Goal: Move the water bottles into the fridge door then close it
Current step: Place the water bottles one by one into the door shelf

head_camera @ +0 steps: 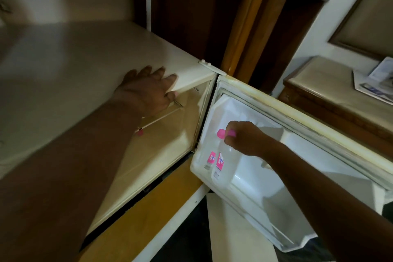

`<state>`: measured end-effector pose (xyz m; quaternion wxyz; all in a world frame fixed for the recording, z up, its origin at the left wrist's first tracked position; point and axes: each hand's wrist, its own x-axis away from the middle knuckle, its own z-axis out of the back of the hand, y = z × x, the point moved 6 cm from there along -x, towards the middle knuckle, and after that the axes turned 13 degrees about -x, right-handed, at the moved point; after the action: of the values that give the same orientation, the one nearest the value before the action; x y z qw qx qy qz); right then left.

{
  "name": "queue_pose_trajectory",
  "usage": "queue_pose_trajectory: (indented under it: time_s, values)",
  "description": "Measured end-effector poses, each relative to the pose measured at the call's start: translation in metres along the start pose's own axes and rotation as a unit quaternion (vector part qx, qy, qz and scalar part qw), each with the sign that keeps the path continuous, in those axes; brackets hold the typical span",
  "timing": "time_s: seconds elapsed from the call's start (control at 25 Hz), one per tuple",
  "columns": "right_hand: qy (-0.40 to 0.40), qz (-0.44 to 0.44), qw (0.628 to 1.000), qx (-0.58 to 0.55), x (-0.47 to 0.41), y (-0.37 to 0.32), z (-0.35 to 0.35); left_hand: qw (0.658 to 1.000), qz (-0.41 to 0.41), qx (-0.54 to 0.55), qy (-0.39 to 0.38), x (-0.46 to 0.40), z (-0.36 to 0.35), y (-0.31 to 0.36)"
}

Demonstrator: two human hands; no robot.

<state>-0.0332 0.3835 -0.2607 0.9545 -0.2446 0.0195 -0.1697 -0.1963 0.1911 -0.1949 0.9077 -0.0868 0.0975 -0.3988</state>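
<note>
A small cream fridge (85,59) stands with its door (297,134) swung open to the right. My left hand (146,91) rests flat on the front edge of the fridge top, thumb curled under the rim. My right hand (244,138) grips the pink cap of a clear water bottle (223,161) standing in the door's lower shelf (244,187). A second clear bottle (210,158) with a pink label and pink cap stands just left of it in the same shelf. Another pink cap (140,133) shows inside the fridge, below my left wrist.
A wooden cabinet frame (240,17) rises behind the fridge. At the right stands a low wooden table (319,83) with papers (378,83) on it. The fridge sits on a wooden base (138,219) above a dark floor.
</note>
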Motion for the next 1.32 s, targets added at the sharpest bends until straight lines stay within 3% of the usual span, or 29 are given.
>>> queue_pose_trajectory:
  time_s: [0.2,0.36,0.52,0.72,0.84,0.96,1.12,1.2,1.32]
  values:
    - [0.004,-0.036,0.999,0.024,0.002,0.012,-0.006,1.0,-0.002,0.005,0.005,0.002,0.002,0.0]
    - [-0.042,-0.095,0.994,0.041,0.003,0.036,-0.032,1.0,-0.004,0.006,0.007,0.0,0.0,-0.001]
    - [0.008,-0.158,0.987,-0.006,0.002,0.048,-0.038,1.0,-0.007,0.005,0.015,-0.001,-0.002,-0.002]
    - [0.015,-0.14,0.989,0.054,0.007,0.037,-0.029,1.0,-0.004,0.005,0.003,-0.002,-0.002,-0.001]
    - [0.122,-0.045,0.99,0.059,0.007,-0.011,-0.027,1.0,-0.009,0.011,-0.007,0.0,0.0,-0.002]
    - [0.123,0.023,0.992,0.013,-0.001,-0.065,-0.057,0.999,-0.018,0.022,-0.017,-0.002,0.001,-0.003]
    - [0.14,-0.111,0.984,-0.027,-0.02,-0.078,-0.124,0.999,-0.023,0.022,-0.015,-0.003,-0.003,-0.005]
    - [0.086,-0.164,0.98,-0.078,-0.035,-0.078,-0.178,0.999,-0.023,0.02,-0.017,-0.006,-0.007,-0.006]
    - [-0.033,-0.127,0.985,-0.115,-0.071,-0.085,-0.248,1.0,-0.018,0.021,-0.014,-0.008,-0.006,-0.008]
